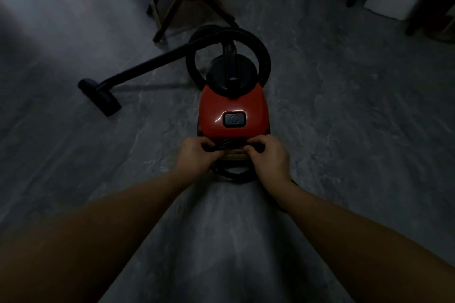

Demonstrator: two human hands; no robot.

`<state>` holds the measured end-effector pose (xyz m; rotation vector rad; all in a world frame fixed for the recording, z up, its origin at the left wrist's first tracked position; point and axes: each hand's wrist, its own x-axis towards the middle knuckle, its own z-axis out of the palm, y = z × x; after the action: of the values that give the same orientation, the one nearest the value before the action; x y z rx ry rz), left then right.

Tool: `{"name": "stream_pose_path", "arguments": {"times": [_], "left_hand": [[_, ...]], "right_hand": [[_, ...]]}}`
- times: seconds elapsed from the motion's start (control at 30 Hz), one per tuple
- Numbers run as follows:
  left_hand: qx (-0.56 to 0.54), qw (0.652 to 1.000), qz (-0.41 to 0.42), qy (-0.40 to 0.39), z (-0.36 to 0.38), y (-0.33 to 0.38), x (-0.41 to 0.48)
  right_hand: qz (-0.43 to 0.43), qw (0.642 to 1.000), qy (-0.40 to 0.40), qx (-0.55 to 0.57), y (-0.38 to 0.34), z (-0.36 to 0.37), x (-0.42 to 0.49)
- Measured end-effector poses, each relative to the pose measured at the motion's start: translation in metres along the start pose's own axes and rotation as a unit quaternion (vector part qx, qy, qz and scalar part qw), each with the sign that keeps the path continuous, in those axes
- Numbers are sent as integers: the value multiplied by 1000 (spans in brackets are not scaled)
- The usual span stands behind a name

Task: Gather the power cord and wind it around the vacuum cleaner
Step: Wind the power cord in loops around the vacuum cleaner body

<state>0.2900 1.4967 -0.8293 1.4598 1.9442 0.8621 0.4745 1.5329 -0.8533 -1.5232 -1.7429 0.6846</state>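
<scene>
**While both hands grip the power cord (231, 174), the vacuum cleaner (232, 110) sits on the floor (344, 118)**

Where the red canister's near end faces the person, the left hand (197, 155) has its fingers curled round a bunch of black cord. The right hand (268, 155) is just beside it, fingers curled on the same bunch. A loop of cord sags below the hands, close against the canister. At the far end the black hose (264, 56) arches in a ring, and the wand (147, 66) runs off left to the floor head (101, 96). Dark wooden legs (172, 7) stand beyond.
</scene>
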Motion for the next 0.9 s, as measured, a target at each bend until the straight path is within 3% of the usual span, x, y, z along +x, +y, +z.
{"name": "stream_pose_path", "arguments": {"times": [0.17,0.37,0.67,0.9], "left_hand": [[42,999,28,-21,-8,2,7],[-9,999,-22,-34,-11,-7,15],[70,995,44,-59,-8,-6,7],[-59,996,-60,-9,-5,-7,8]], "right_hand": [[3,1000,8,-2,-2,1,-1],[0,1000,7,-1,-1,1,0],[21,1000,2,11,0,0,0],[36,999,-14,16,-1,1,5]]}}
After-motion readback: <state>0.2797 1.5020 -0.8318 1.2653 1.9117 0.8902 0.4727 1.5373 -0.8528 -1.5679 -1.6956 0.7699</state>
